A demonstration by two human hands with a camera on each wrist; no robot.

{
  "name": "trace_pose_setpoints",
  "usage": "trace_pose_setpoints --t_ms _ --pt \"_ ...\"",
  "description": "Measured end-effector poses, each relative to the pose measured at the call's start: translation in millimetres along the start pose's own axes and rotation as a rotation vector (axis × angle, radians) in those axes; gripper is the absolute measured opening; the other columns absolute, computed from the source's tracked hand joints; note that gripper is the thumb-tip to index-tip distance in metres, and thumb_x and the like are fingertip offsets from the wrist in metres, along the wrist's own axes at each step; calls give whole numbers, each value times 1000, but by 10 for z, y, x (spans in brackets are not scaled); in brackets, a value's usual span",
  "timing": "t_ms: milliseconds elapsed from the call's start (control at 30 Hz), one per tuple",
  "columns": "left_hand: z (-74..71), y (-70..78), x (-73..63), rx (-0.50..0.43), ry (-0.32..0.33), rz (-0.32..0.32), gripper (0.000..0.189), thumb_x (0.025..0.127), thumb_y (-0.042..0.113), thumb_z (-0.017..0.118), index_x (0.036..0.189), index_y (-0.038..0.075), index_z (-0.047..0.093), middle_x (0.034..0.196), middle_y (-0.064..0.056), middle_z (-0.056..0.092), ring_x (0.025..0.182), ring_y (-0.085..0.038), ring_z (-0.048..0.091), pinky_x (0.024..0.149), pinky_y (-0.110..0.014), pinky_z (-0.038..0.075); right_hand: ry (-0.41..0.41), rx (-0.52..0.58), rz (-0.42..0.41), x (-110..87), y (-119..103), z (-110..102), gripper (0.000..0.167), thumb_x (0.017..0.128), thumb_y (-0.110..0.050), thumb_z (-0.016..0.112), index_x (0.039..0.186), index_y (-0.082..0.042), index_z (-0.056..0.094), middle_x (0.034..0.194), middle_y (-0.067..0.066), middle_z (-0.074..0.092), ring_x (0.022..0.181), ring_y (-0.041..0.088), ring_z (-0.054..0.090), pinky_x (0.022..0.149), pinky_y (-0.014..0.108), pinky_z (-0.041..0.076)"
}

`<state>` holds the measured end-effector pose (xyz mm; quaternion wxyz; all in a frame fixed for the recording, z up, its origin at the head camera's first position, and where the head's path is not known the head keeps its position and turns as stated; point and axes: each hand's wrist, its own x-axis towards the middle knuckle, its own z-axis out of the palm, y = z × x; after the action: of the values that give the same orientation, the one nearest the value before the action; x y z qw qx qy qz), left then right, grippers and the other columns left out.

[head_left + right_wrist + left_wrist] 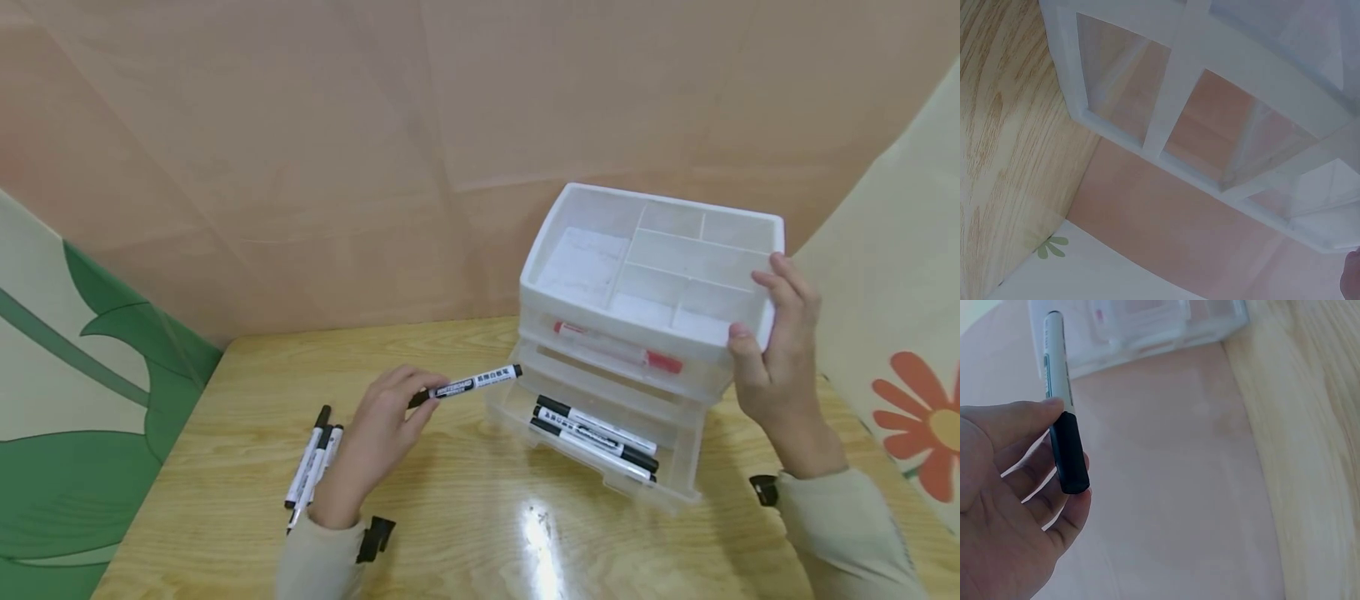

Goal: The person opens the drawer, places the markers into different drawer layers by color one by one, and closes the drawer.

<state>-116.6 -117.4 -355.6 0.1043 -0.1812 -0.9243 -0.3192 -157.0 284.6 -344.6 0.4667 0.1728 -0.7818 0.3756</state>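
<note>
Now the left grip [382, 429] pinches a marker [476, 381], tail end towards three o'clock; the right grip [783, 371] clasps a drawer unit [622, 313] whose extended drawer [626, 482] holds other markers [600, 437].

Bright glare streak [542, 546] on the wooden tabletop [450, 525]; 2 hazier, duller wrist views

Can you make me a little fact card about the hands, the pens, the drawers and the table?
Left hand: fingers pinch a black-and-white marker
Right hand: holds the storage box at its top rim
Upper drawer: a red marker shows through its clear front
Open drawer: three black-capped markers inside
Table: loose markers lie to the left of the left hand
</note>
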Motion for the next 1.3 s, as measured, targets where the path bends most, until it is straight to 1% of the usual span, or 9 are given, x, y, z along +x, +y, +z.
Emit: trace_pose_setpoints --t_ms 67,233,433,633,767,900,1100,1300 --pt "5 19 19 -5 -3 16 24 91 9 71 114 15 72 111 2 70 106 -18 62 92 -41 53 3 2 0 1 -4 2 77 97 -53 46 129 17 43 145 33 36 143 25 34 116 24 26" --pt "28 71 64 -11 -15 49 23 92 9 69 114 13 71 109 1 70 104 -19 62 93 -41 51 -9 -1 9 -5 14 -12 77 97 -52 47 131 16 42 147 32 35 143 30 33 116 26 26" --pt "88 121 108 -33 -20 70 22 92 8 68 114 12 71 108 1 69 103 -20 60 93 -41 49 -28 -10 18 -28 72 -28 74 97 -50 47 133 14 42 150 28 34 144 25 32 115 29 27" --pt "141 180 168 -30 -32 112 21 92 8 68 113 12 71 110 0 70 106 -21 61 99 -44 48 -23 -5 8 -47 167 -33 77 95 -54 48 133 13 43 151 23 35 144 23 32 115 23 28" --pt "171 223 211 -36 -44 128 22 92 7 68 113 12 71 110 -1 70 103 -21 61 97 -44 49 -20 3 0 -51 189 -28 80 94 -56 49 133 13 44 151 21 36 144 24 32 116 23 27" --pt "202 256 242 -42 -51 144 23 92 6 69 113 11 72 109 -2 70 101 -21 61 94 -43 49 -18 2 4 -42 185 -24 79 94 -56 49 133 13 44 151 22 36 145 25 32 117 25 27" --pt "265 297 289 -53 -56 197 23 91 6 70 113 10 72 108 -2 70 101 -20 61 92 -40 50 -5 9 12 -39 172 -12 78 94 -55 49 131 14 44 149 26 36 144 27 33 117 29 26" --pt "319 349 320 -77 -96 209 24 92 8 69 116 11 71 111 -2 70 104 -20 61 97 -41 49 -1 13 6 -40 165 -13 79 94 -55 49 131 14 45 149 26 37 144 26 33 119 29 26"
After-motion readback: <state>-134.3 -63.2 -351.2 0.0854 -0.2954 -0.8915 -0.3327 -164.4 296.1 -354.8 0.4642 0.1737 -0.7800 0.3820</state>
